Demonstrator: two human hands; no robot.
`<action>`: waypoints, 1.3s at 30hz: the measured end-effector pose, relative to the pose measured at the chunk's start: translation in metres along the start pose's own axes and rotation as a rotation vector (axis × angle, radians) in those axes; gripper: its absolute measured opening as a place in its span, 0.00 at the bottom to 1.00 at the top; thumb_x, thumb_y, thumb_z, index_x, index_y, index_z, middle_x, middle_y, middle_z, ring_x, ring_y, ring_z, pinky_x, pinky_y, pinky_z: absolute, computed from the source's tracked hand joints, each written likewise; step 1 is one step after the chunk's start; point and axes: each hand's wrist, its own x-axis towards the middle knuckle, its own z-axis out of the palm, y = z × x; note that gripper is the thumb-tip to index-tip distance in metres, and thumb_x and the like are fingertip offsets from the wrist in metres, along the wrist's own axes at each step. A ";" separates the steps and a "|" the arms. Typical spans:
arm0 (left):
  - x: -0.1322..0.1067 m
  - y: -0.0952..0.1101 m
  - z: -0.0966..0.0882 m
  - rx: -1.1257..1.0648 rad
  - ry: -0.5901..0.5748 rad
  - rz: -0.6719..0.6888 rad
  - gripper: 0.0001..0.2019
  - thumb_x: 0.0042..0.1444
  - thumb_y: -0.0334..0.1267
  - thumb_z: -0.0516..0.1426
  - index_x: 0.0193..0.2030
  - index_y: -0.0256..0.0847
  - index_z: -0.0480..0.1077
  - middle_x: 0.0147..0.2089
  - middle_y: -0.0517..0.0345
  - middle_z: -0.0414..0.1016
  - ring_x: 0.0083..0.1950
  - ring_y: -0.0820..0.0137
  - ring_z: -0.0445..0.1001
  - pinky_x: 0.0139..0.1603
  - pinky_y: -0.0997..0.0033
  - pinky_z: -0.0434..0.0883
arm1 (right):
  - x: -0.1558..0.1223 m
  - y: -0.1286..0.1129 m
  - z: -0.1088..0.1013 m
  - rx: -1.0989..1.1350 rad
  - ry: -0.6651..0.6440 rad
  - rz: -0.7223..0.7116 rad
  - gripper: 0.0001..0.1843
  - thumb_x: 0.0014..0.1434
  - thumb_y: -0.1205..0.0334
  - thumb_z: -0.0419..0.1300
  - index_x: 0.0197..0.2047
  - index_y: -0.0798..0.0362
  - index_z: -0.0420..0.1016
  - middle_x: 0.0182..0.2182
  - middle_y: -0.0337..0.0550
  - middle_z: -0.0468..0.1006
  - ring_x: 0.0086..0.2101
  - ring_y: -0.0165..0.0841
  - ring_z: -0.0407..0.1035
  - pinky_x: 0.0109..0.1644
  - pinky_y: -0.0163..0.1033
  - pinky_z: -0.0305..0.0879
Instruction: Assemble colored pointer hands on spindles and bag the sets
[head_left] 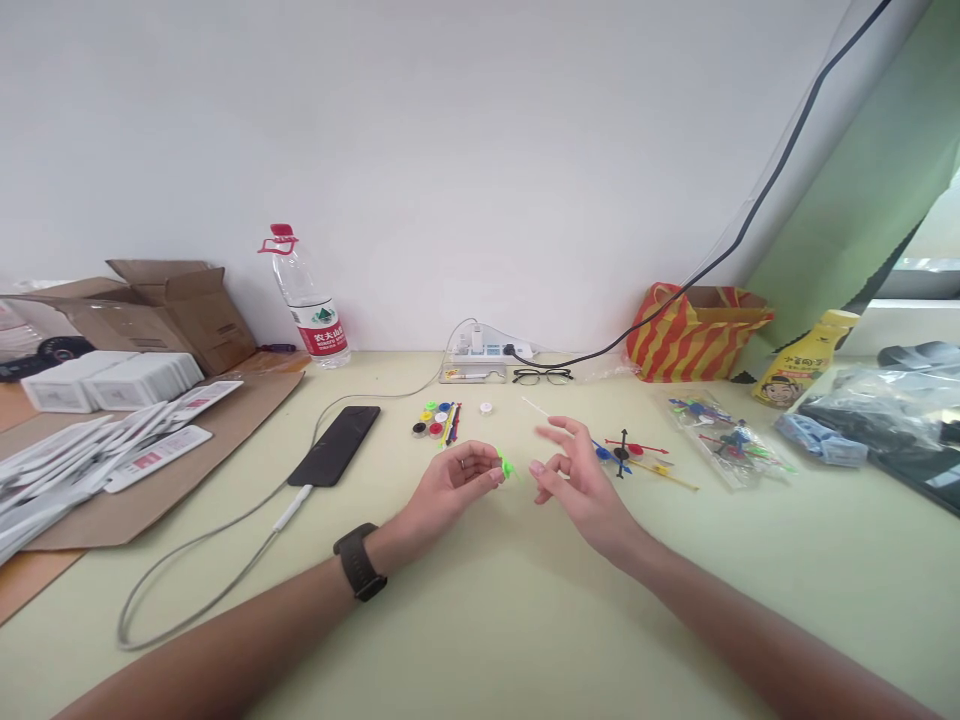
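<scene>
My left hand pinches a small bright green plastic spinner between thumb and fingers. To its right, apart from the spinner, my right hand hovers with its fingers spread and slightly blurred, holding nothing I can see. Behind my left hand lie several small coloured discs beside a bundle of thin coloured arrows. A lone white disc sits farther back. One thin white arrow shows just beyond my right fingers. Right of that hand are several spinners with arrows on discs, in black, red, blue and yellow.
On the left lie a black phone with its cable, a water bottle and a cardboard box. At the back are a power strip and glasses. A striped bag, yellow bottle and plastic pouch stand right.
</scene>
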 end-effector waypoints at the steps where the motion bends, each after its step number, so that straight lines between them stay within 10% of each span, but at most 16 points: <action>1: 0.000 0.000 0.000 0.009 0.017 0.004 0.14 0.59 0.46 0.68 0.45 0.40 0.75 0.44 0.53 0.76 0.47 0.66 0.74 0.52 0.66 0.72 | -0.002 -0.003 0.000 0.056 -0.058 0.060 0.26 0.64 0.42 0.61 0.59 0.46 0.63 0.31 0.35 0.73 0.21 0.26 0.56 0.24 0.34 0.60; 6: 0.000 0.000 0.001 0.017 0.047 -0.010 0.16 0.57 0.47 0.69 0.45 0.40 0.75 0.45 0.53 0.76 0.49 0.64 0.74 0.52 0.65 0.72 | -0.005 -0.014 -0.004 0.245 -0.208 0.131 0.17 0.66 0.44 0.60 0.47 0.49 0.70 0.16 0.25 0.50 0.20 0.26 0.37 0.23 0.34 0.37; 19: -0.001 -0.001 0.000 0.029 -0.035 -0.024 0.16 0.58 0.47 0.69 0.46 0.40 0.76 0.46 0.51 0.77 0.49 0.64 0.76 0.53 0.63 0.73 | 0.005 0.005 -0.003 -0.088 -0.144 -0.044 0.19 0.61 0.43 0.66 0.42 0.48 0.68 0.28 0.33 0.65 0.28 0.29 0.58 0.30 0.36 0.55; 39: -0.001 0.000 -0.001 0.043 -0.060 -0.070 0.14 0.58 0.45 0.69 0.46 0.41 0.77 0.47 0.51 0.80 0.48 0.64 0.77 0.52 0.64 0.73 | 0.005 0.006 -0.006 -0.210 -0.057 -0.157 0.12 0.67 0.49 0.61 0.40 0.48 0.67 0.28 0.34 0.65 0.27 0.30 0.59 0.30 0.38 0.56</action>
